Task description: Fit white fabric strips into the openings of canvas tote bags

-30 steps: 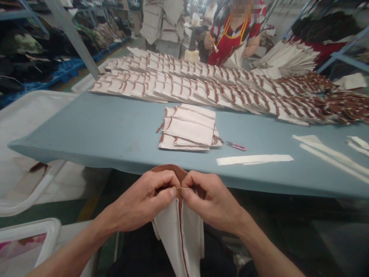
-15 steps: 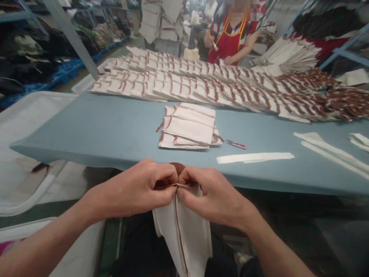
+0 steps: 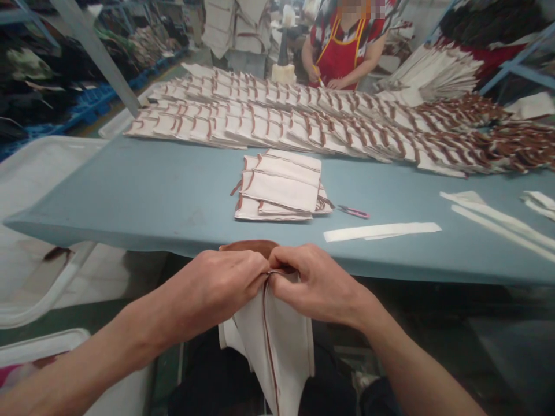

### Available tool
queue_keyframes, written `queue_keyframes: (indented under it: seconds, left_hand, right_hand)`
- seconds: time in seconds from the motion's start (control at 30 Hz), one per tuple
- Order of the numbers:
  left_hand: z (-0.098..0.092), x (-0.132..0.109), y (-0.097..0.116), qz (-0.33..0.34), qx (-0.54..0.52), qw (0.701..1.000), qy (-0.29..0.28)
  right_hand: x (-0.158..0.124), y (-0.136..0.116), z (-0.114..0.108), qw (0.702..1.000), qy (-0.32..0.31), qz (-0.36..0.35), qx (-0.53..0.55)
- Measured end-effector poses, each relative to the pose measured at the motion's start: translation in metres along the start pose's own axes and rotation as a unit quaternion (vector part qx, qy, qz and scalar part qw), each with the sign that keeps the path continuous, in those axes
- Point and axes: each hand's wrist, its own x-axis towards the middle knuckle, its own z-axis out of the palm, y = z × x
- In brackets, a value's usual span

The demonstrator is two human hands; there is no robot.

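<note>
Both my hands pinch the top of a cream fabric piece (image 3: 281,346) with brown trim, held in front of the near edge of the blue table (image 3: 130,196). My left hand (image 3: 217,289) is closed on its left side, and my right hand (image 3: 316,283) is closed on its right side, thumbs meeting at the brown centre seam. The cloth hangs down between my forearms. A brown band of the piece curves above my knuckles.
A small stack of the same cream pieces (image 3: 280,188) lies on the table ahead, with pink snips (image 3: 354,212) and a white strip (image 3: 381,231) to its right. Rows of overlapping pieces (image 3: 303,121) cover the far side. A person in a red apron (image 3: 342,46) works there. White bins (image 3: 39,190) stand at left.
My hands have risen a little toward the table edge and drawn closer together on the fabric. The view has tilted slightly downward.
</note>
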Motion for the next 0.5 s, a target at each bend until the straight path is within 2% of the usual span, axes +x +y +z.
queue_keyframes:
  seconds: [0.13,0.33,0.43,0.5]
  left_hand:
    - [0.010,-0.012,-0.009,0.057,0.010,0.998,0.006]
    - [0.018,-0.018,-0.021,0.108,0.070,0.992,-0.003]
    - [0.019,-0.017,-0.023,0.113,0.059,0.992,-0.004]
    - [0.019,-0.016,-0.023,0.081,0.018,0.997,-0.002]
  right_hand:
    - [-0.003,0.008,0.007,0.996,0.000,0.010,0.090]
    - [0.000,0.025,0.015,0.963,-0.035,0.046,0.263]
    - [0.004,0.034,0.017,0.942,-0.057,0.045,0.328]
    - [0.006,0.038,0.017,0.928,-0.071,0.043,0.364]
